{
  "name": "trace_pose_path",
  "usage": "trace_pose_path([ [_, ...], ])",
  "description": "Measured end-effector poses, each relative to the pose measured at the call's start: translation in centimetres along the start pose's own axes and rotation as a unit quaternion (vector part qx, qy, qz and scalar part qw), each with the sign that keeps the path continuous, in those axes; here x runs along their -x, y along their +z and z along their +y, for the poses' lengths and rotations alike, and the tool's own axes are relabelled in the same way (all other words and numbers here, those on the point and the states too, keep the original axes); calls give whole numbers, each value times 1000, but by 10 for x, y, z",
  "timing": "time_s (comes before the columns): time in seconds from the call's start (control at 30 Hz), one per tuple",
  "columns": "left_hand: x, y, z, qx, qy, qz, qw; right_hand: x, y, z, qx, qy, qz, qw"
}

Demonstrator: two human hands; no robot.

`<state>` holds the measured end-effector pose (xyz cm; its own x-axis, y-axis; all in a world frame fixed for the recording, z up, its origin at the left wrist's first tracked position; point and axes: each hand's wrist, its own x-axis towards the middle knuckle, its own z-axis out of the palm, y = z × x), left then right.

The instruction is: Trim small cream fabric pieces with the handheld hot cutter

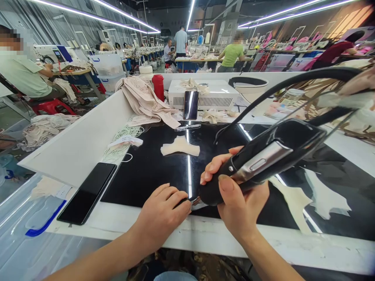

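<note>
My right hand (234, 195) grips a black and silver handheld tool (263, 160) with a black cable, its tip pointing down at the front edge of the glossy black work surface (158, 164). My left hand (162, 210) rests at the tool's tip with its fingertips pinched on a small piece that I cannot make out. A beige cut fabric piece (180, 146) lies further back on the black surface. More beige pieces (325, 197) lie to the right.
A black phone (88, 193) lies at the left front. A second phone (191, 104) leans on a white box (216, 95). A beige fabric pile (143, 101), white elastic cords (123, 136), a red bottle (158, 86) and a pen (187, 127) sit behind. Other people work in the background.
</note>
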<state>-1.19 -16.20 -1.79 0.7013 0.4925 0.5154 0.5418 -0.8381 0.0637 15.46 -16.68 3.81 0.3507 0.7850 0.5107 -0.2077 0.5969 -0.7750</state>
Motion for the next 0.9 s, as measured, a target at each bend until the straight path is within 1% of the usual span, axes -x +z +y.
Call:
trace_pose_path([
  [0.3, 15, -5, 0, 2, 5, -11, 1000, 0, -1, 1, -12, -5, -7, 1000],
  [0.47, 18, -6, 1, -4, 12, -16, 1000, 0, -1, -2, 6, 2, 6, 1000],
  [0.6, 24, -3, 1, -18, 27, -24, 999, 0, 2, -3, -3, 8, 16, 1000],
  [0.77, 28, -3, 1, -52, 53, -31, 997, -1, 5, 1, -13, 0, -12, 1000],
  [0.9, 25, -5, 2, -64, 70, -22, 995, 0, 5, 4, -11, 1, -16, 1000],
])
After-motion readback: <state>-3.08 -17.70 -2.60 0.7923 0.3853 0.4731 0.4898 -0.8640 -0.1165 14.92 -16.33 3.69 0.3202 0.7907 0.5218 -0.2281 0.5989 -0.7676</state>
